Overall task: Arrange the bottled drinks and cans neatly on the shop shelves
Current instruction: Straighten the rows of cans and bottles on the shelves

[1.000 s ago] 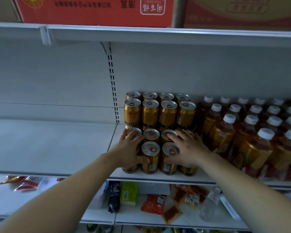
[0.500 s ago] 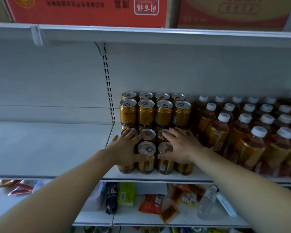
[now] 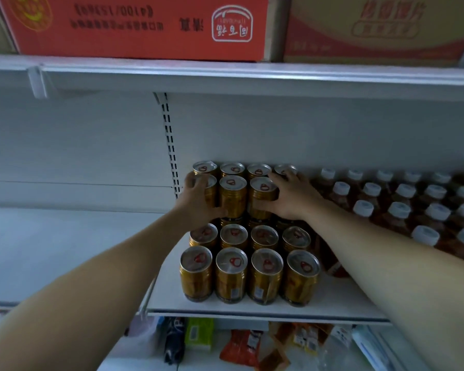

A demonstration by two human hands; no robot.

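Left hand (image 3: 198, 203) and right hand (image 3: 292, 198), fingers curled round both ends of the upper cans (image 3: 232, 195), stacked on lower cans (image 3: 231, 274) whose front row stands near the shelf (image 3: 340, 299) edge, bottles (image 3: 399, 212) just beside on the right, white shelf surface stretching leftward
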